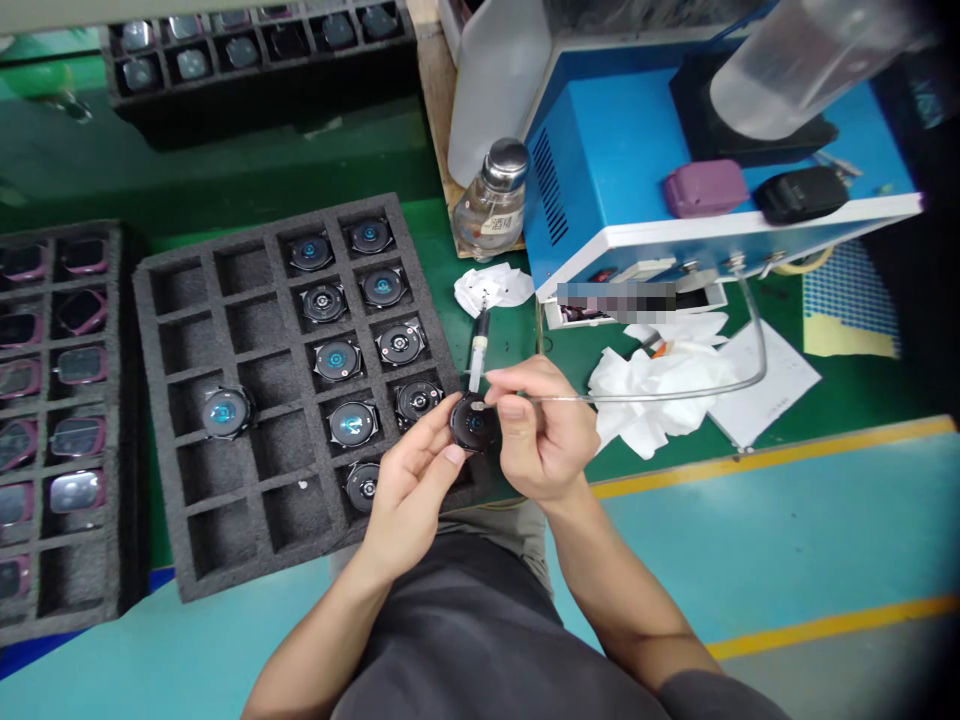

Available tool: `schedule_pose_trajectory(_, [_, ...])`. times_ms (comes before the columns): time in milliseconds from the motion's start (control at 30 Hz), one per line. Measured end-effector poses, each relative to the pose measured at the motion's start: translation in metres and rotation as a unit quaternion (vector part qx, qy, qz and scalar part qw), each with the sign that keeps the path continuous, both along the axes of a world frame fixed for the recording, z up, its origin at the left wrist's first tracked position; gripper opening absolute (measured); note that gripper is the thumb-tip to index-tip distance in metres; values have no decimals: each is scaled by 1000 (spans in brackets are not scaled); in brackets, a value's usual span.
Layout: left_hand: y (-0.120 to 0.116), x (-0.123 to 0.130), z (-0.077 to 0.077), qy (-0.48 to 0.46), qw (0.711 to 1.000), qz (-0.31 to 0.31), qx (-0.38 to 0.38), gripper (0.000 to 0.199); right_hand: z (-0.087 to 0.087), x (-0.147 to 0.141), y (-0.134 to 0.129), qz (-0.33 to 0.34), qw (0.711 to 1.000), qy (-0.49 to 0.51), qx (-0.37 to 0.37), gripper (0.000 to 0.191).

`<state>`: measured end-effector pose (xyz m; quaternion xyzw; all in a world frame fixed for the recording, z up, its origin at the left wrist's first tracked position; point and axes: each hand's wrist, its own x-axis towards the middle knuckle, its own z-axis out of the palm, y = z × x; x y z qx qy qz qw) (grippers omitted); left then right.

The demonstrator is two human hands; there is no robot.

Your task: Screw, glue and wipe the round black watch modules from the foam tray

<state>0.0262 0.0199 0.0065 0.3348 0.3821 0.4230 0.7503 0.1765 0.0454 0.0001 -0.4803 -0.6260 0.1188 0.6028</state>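
My left hand point(412, 480) grips a round black watch case point(474, 428) by its rim, between thumb and fingers. A blue mark shows at the middle of its face. Pinched in my right hand point(547, 430) is the end of a thin clear hose point(645, 398), its pale tip over the upper part of the watch case; whether they touch I cannot tell. Just beyond both hands lies a syringe point(478, 345) with its dark end on a crumpled tissue point(491, 288). On my left, a grey foam tray point(169, 350) holds several similar watch cases point(337, 360) in its compartments.
The hose runs to a blue machine point(622, 140) at the back right, topped by purple point(706, 188) and black point(801, 194) pieces. Beside it stands a glass bottle point(493, 200) with a metal cap. White tissues point(652, 390) lie right. Another foam tray point(112, 420) stands far left.
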Motion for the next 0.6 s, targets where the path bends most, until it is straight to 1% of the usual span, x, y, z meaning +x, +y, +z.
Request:
schedule_pose_trajectory(233, [0, 0, 0, -5, 1000, -3, 3, 45, 1, 0, 0, 10, 1000, 4, 3, 21])
schedule_pose_trajectory(467, [0, -1, 0, 6, 1000, -1, -1, 46, 0, -1, 0, 13, 1000, 10, 5, 21])
schedule_pose_trajectory(600, [2, -3, 1, 23, 1000, 0, -10, 46, 3, -1, 3, 20, 1000, 8, 12, 21])
